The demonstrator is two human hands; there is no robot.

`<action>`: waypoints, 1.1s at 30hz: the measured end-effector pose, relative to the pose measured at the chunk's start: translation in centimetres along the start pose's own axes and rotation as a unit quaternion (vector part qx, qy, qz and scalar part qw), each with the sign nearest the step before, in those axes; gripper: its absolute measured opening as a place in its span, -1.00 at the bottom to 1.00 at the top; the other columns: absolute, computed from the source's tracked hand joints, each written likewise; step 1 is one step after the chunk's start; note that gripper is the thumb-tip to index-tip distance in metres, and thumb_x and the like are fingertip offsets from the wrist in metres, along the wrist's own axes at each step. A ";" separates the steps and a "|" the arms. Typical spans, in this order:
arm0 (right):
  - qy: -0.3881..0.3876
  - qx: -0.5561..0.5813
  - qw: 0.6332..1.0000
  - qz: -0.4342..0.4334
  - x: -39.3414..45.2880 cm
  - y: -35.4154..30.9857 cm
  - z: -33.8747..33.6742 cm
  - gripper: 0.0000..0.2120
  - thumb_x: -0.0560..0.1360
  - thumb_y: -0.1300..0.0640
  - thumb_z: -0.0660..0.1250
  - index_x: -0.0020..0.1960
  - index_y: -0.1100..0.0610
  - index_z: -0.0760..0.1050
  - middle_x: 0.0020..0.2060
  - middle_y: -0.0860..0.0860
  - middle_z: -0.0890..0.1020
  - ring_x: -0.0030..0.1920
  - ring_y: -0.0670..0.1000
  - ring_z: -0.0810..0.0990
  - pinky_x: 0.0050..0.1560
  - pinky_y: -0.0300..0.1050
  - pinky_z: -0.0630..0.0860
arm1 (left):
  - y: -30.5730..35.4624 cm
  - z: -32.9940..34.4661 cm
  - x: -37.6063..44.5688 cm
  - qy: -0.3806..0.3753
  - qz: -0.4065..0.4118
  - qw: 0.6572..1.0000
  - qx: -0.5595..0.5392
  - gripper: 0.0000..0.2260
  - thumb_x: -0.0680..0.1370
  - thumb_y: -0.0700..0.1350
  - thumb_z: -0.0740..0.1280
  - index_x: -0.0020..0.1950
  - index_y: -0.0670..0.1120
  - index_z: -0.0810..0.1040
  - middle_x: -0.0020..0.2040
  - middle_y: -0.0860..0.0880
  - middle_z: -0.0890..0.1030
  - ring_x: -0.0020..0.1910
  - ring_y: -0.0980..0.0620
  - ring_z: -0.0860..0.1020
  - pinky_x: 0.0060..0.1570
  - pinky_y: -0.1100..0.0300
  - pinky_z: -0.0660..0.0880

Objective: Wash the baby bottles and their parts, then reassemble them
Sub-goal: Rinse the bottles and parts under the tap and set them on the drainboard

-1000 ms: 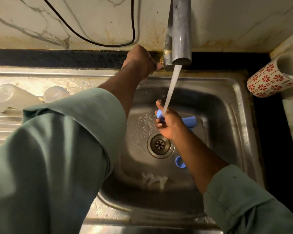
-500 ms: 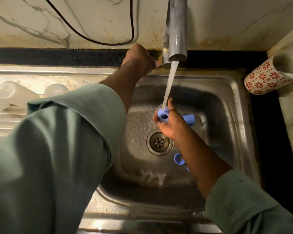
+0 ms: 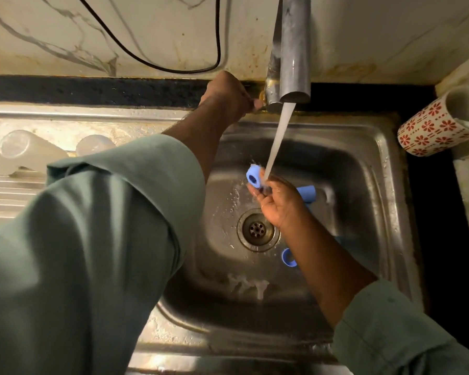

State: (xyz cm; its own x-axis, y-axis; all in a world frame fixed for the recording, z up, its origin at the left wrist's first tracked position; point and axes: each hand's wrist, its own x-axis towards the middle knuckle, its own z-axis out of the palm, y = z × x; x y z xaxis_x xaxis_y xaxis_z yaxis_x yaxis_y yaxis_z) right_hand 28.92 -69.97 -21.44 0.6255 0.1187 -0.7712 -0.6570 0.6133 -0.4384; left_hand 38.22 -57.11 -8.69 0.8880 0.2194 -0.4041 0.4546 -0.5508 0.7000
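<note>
We pinch blue bottle ring in right hand under stream, above sink drain's 12 o'clock. Left hand grips tap handle. Risk: wet ring slips, drops into basin.

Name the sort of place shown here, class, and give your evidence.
Most likely a home kitchen: a steel sink with a running tap, a marble wall behind, and a patterned cup beside it.
</note>
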 end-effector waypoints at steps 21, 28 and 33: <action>-0.090 0.155 0.982 0.068 0.0 -1.1 -0.2 -0.75 0.60 0.03 0.22 -0.03 0.23 0.46 -0.29 0.12 0.53 -0.50 -0.07 0.51 -0.54 -0.33 0.45 | -0.3 0.3 0.2 0.009 -0.003 1.000 0.004 -0.82 0.53 -0.06 0.49 -0.03 -0.07 0.52 -0.02 -0.08 0.64 -0.09 -0.02 0.64 -0.33 0.17 0.48; -0.104 0.118 0.983 0.091 -0.3 -0.1 -0.7 -0.72 0.59 -0.08 0.22 -0.09 0.14 0.46 -0.33 0.04 0.58 -0.52 -0.12 0.51 -0.62 -0.38 0.39 | -0.4 0.4 0.3 0.014 -0.004 1.000 0.001 -0.86 0.55 -0.08 0.47 -0.03 -0.07 0.54 0.00 -0.09 0.66 -0.12 0.00 0.63 -0.36 0.19 0.47; -0.144 0.043 0.985 0.089 -0.7 -0.2 -1.3 -0.59 0.60 -0.07 0.18 -0.14 0.16 0.68 -0.13 0.12 0.68 -0.29 0.02 0.57 -0.34 -0.22 0.53 | -0.4 0.4 0.3 0.013 -0.005 1.000 0.000 -0.83 0.54 -0.05 0.48 0.04 -0.09 0.57 0.00 -0.08 0.66 -0.07 -0.01 0.64 -0.25 0.14 0.53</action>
State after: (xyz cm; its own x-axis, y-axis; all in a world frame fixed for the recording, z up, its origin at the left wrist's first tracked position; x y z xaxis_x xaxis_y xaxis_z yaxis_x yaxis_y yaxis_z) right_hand 28.09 -71.19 -21.43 0.6048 0.4388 -0.6646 -0.7368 0.6251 -0.2577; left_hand 38.28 -57.08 -9.35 0.8851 0.2451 -0.3956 0.4630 -0.5487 0.6961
